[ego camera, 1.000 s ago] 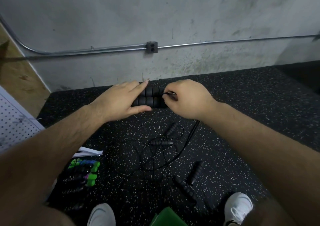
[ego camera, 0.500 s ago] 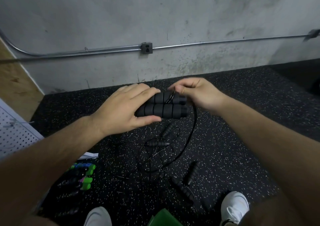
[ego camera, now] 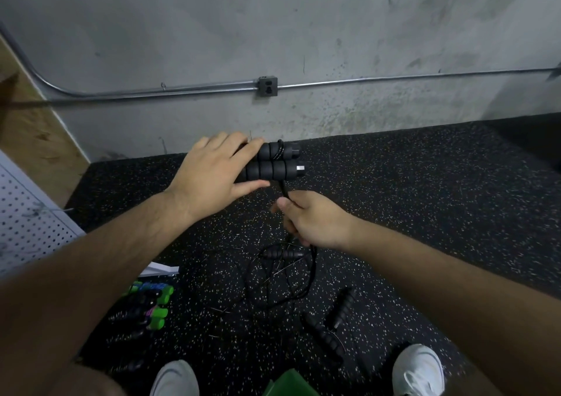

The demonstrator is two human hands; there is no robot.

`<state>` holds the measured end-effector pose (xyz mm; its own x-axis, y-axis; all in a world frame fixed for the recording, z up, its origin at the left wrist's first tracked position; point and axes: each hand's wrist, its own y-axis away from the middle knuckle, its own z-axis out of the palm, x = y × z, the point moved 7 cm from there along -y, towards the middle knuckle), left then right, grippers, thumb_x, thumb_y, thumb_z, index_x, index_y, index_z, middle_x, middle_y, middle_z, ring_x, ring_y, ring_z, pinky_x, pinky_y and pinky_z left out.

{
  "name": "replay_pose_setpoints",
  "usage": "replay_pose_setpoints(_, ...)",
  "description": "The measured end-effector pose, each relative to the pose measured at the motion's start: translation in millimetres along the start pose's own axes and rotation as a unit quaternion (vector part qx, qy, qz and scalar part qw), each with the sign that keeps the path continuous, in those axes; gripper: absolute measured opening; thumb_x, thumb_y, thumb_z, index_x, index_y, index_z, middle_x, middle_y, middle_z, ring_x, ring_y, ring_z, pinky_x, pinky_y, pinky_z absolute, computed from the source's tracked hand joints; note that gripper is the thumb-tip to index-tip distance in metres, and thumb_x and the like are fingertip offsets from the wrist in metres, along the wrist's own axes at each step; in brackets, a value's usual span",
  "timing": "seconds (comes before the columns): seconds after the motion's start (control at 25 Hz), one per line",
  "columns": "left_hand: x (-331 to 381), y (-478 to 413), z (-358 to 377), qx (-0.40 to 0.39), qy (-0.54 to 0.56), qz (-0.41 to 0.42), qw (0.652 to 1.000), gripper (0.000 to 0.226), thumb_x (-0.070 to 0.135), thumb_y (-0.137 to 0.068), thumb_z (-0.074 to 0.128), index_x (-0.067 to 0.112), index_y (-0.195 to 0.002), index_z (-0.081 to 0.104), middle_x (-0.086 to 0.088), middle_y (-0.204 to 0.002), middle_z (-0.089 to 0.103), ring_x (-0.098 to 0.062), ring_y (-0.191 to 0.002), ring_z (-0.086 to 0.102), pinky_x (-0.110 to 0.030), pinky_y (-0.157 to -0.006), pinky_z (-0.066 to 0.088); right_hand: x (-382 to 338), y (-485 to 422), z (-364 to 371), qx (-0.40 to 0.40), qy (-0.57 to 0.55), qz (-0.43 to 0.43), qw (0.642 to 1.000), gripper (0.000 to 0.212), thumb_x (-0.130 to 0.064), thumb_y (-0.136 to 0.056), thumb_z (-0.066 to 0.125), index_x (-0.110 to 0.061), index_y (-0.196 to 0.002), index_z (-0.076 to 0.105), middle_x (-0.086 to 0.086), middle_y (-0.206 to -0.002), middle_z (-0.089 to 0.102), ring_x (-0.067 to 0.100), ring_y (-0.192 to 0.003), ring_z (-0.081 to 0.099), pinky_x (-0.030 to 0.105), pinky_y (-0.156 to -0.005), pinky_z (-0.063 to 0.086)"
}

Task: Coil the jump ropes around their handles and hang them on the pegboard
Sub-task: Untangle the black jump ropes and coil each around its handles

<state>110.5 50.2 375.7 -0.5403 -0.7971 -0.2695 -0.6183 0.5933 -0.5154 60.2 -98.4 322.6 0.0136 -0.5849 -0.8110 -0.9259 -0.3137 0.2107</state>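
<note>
Left hand (ego camera: 212, 174) grips the paired handles (ego camera: 273, 169), side by side. One rope (ego camera: 283, 190) turn is round them. Right hand (ego camera: 312, 218) pinches the rope just below the handles. Loose ropes (ego camera: 282, 274) lie on the floor further below, pegboard (ego camera: 27, 222) far left.
</note>
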Motion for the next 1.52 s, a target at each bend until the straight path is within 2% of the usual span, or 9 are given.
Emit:
replay_pose_setpoints(0.24,-13.5,2.0,12.1,-0.028,0.013,-0.024,0.999,0.073,0.066,-0.088,0.053,0.017,-0.144,0.049,-0.005,-0.12,0.058,-0.028,-0.105,0.056,-0.044,-0.088,0.045,-19.4,24.2,-12.8,-0.092,0.044,0.061,0.993,0.029,-0.028,-0.107,0.045,-0.005,-0.1,0.062,0.002,-0.067,0.06,0.013,-0.046,0.058,0.025,-0.051,0.049)
replay_pose_setpoints(0.36,-8.2,0.4,14.6,-0.023,-0.02,0.008,1.0,0.073,0.061,-0.087,0.06,0.015,-0.142,0.05,-0.007,-0.118,0.06,-0.029,-0.101,0.057,-0.043,-0.084,0.045,-37.1,28.8,-40.3,-0.006,0.25,-0.007,0.968,0.029,-0.033,-0.105,0.047,-0.015,-0.093,0.066,-0.003,-0.071,0.062,0.011,-0.054,0.059,0.025,-0.051,0.046)
replay_pose_setpoints(0.48,2.7,0.8,19.0,-0.021,-0.052,0.06,0.997,0.073,0.059,-0.084,0.066,0.013,-0.139,0.052,-0.007,-0.114,0.06,-0.03,-0.096,0.058,-0.042,-0.078,0.043,-54.4,30.7,-59.9,0.12,0.41,-0.091,0.9,0.024,-0.038,-0.104,0.044,-0.024,-0.099,0.063,-0.006,-0.084,0.061,0.015,-0.074,0.058,0.03,-0.06,0.045)
replay_pose_setpoints(0.72,26.8,5.4,9.3,-0.013,0.0,0.145,0.989,0.07,0.066,-0.091,0.042,0.015,-0.136,0.054,-0.004,-0.113,0.061,-0.026,-0.092,0.06,-0.04,-0.073,0.048,-58.2,23.2,-79.9,0.186,0.447,-0.181,0.856,0.031,-0.049,-0.103,0.038,-0.036,-0.11,0.066,-0.011,-0.102,0.065,0.014,-0.093,0.062,0.033,-0.076,0.051)
replay_pose_setpoints(0.8,35.7,6.8,2.2,-0.016,0.034,0.165,0.986,0.069,0.067,-0.091,0.043,0.017,-0.137,0.053,-0.001,-0.113,0.06,-0.023,-0.092,0.059,-0.04,-0.073,0.05,-52.2,20.2,-91.3,0.186,0.424,-0.184,0.867,0.032,-0.056,-0.098,0.044,-0.035,-0.104,0.067,-0.012,-0.095,0.066,0.011,-0.087,0.06,0.034,-0.075,0.052)
replay_pose_setpoints(0.96,52.1,6.1,-23.3,0.013,0.107,0.16,0.981,0.07,0.066,-0.091,0.05,0.016,-0.139,0.05,-0.004,-0.116,0.061,-0.024,-0.096,0.062,-0.044,-0.075,0.053,-18.5,6.4,-107.2,0.145,0.193,-0.139,0.96,0.035,-0.059,-0.084,0.059,-0.025,-0.086,0.068,-0.001,-0.077,0.068,0.02,-0.071,0.061,0.037,-0.07,0.053)
replay_pose_setpoints(1.16,51.1,2.6,-46.1,0.072,0.094,0.088,0.989,0.072,0.064,-0.09,0.054,0.011,-0.14,0.055,-0.008,-0.118,0.062,-0.026,-0.101,0.061,-0.042,-0.079,0.051,-6.8,2.5,-62.5,0.041,-0.27,-0.085,0.958,0.039,-0.009,-0.104,0.047,-0.016,-0.069,0.062,-0.004,-0.062,0.06,0.005,-0.055,0.057,0.024,-0.061,0.051)
replay_pose_setpoints(1.36,19.3,-11.2,-36.2,0.042,0.041,-0.038,0.998,0.071,0.061,-0.088,0.059,0.015,-0.143,0.051,-0.009,-0.123,0.057,-0.029,-0.106,0.052,-0.047,-0.08,0.048,3.1,4.9,-6.0,-0.019,-0.046,-0.053,0.997,0.04,-0.045,-0.108,0.028,-0.016,-0.096,0.052,-0.005,-0.066,0.044,0.013,-0.06,0.042,0.028,-0.057,0.04)
replay_pose_setpoints(1.52,4.9,-10.3,-11.2,-0.005,0.069,-0.072,0.995,0.071,0.056,-0.083,0.063,0.022,-0.145,0.05,-0.007,-0.128,0.054,-0.028,-0.11,0.043,-0.051,-0.073,0.053,-7.7,6.3,5.2,-0.021,-0.011,-0.011,1.0,0.031,-0.041,-0.108,0.034,-0.017,-0.096,0.05,-0.002,-0.075,0.051,0.014,-0.064,0.051,0.033,-0.063,0.049)
